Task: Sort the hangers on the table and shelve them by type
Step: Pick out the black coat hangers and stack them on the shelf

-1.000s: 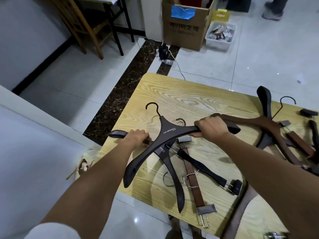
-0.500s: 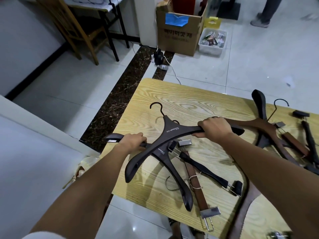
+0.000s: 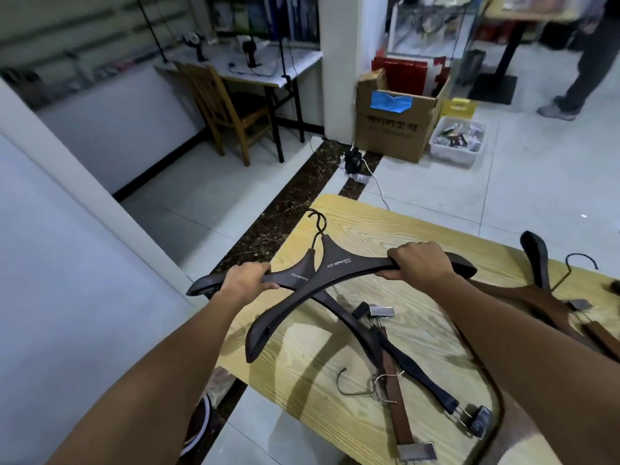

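Observation:
Two dark brown wide-shouldered hangers are lifted above the left part of the light wooden table point(image 3: 369, 216), crossed over each other with their hooks together. My left hand point(image 3: 245, 278) grips the left arm of the lower hanger point(image 3: 295, 276). My right hand point(image 3: 419, 263) grips the right arm of the upper hanger point(image 3: 339, 266), which bears white lettering. On the table below lie a black clip hanger point(image 3: 419, 374) and a brown clip hanger point(image 3: 396, 394). More brown hangers point(image 3: 550, 297) lie at the right edge.
A grey partition stands close on my left. Beyond the table are a wooden chair point(image 3: 224, 105) at a white desk, a cardboard box point(image 3: 396, 125), a white bin point(image 3: 456, 139) and a cable on the tiled floor. A person's legs point(image 3: 583, 72) stand at the far right.
Both hands have raised the two crossed dark hangers off the table, and their hooks have come together. My head has tilted up, showing more of the room.

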Demonstrator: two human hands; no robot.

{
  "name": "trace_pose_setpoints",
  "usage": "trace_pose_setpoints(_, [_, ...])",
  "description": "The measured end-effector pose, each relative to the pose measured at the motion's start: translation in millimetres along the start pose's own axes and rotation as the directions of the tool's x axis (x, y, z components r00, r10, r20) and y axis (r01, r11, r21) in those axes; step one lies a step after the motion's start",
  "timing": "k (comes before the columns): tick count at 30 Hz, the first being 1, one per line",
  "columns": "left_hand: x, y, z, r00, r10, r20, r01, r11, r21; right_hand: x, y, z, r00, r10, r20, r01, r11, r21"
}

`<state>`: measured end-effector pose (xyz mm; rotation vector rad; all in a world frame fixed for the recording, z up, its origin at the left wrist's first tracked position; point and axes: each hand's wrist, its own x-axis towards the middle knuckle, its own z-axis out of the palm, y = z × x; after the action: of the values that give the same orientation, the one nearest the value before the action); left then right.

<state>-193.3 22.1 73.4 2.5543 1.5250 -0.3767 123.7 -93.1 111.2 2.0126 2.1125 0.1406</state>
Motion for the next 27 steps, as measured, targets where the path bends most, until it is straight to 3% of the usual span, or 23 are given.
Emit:
trace_pose_setpoints(11, [-70.5,-0.2,-48.9,0.935,-0.276,-0.221,0.264,0.961,-0.084,-1.0,1.3,-50.0,0.983,-0.062,-0.173,0.079,0.993,0.092])
trace_pose_setpoints(20, [-138.5,27.1,-73.2,0.858,-0.432,-0.277,0.407,0.902,-0.147,-20.0,5.5,-86.3,0.935,-0.184,-0.303,0.217,0.973,0.079])
trace_pose_setpoints(27, [-220.1,36.7,-68.9,0.744,-0.586,-0.323,0.535,0.811,-0.237,-37.0,-22.0,-102.6,0.878,-0.329,-0.349,0.372,0.926,0.063])
